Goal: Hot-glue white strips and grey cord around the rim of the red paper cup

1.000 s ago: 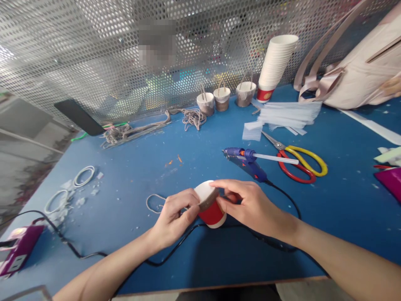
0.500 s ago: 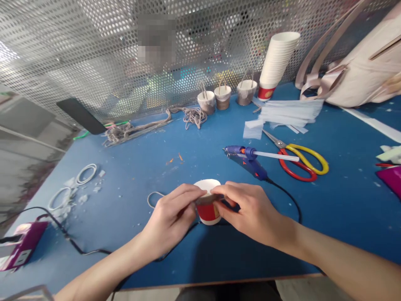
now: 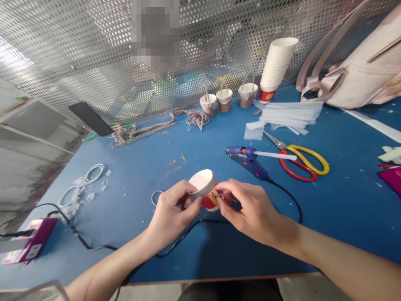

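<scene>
My left hand grips a small paper cup, white inside with a red and yellow printed side. The cup is tilted, its mouth turned towards the upper left, and a greyish-brown band runs below its rim. My right hand is at the cup's right side, thumb and fingers pinched on a thin cord that stretches across the print. My fingers hide part of the cup and the cord's end. Just beyond my right hand lies a blue glue gun with a clear glue stick in it.
Scissors lie right of the glue gun, near white strips. Behind stand cord-wrapped cups, a cup stack and tangled cord. A black cable crosses the table; a purple power box sits left.
The cup has gone from upright to tilted left and been raised a little, showing its yellow print. My left fingers have moved round its side; my right hand now draws a cord across it.
</scene>
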The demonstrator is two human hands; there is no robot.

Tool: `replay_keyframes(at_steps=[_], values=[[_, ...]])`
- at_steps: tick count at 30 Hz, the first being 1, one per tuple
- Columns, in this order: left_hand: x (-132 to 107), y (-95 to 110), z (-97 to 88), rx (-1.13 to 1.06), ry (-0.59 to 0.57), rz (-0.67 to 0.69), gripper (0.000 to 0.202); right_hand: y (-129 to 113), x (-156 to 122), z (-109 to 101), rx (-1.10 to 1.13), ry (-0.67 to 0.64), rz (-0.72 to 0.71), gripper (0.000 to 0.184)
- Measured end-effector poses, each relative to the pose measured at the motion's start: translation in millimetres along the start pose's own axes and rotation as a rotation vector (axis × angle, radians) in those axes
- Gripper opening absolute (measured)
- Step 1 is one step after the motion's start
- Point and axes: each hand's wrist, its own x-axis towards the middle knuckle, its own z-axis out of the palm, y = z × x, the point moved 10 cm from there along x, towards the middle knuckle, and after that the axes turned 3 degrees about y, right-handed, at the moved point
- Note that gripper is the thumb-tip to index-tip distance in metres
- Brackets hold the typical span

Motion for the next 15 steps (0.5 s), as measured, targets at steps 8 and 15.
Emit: replay_keyframes(at_steps=[8,15], values=[[-1,-13,5.5,-0.072,-0.014,-0.055,0.008,-3,-1,1,-0.065,0.042,-0.068,0.011],[2,-9,8.2,-0.121,0.014,-0.009,0.006,-5,-1,-1,-0.134,0.09,-0.098,0.014]])
